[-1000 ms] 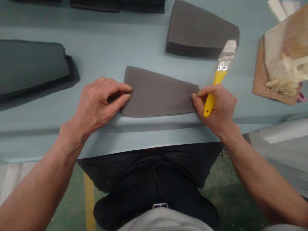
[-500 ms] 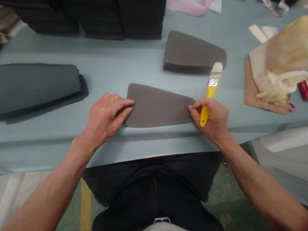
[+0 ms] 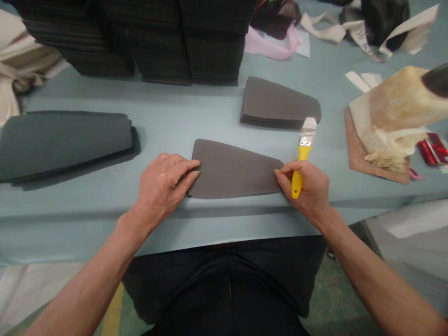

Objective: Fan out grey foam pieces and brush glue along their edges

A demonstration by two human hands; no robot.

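Observation:
A flat dark grey tapered panel (image 3: 234, 170) lies near the table's front edge, its wide end to the left. My left hand (image 3: 166, 184) pinches that wide end between thumb and fingers. At the narrow end, my right hand (image 3: 308, 189) pinches the panel's edge with thumb and forefinger. The same hand also holds a paintbrush (image 3: 304, 154) with a yellow handle, its whitish bristles pointing up and away. Whether the panel is one layer or several I cannot tell. Just behind it rests a small stack of similar grey panels (image 3: 280, 100).
Larger dark green-grey pieces (image 3: 66, 144) are piled at the left. Tall black stacks (image 3: 213, 42) stand at the back. On the right, a stained cream container (image 3: 385, 102) sits on a brown board (image 3: 353, 149). Pink cloth (image 3: 276, 44) and pale strips (image 3: 327, 30) lie behind.
The camera's view has tilted up, so everything on the table appears lower and more of the back shows. Both hands keep their hold on the panel, and the brush stays in my right hand.

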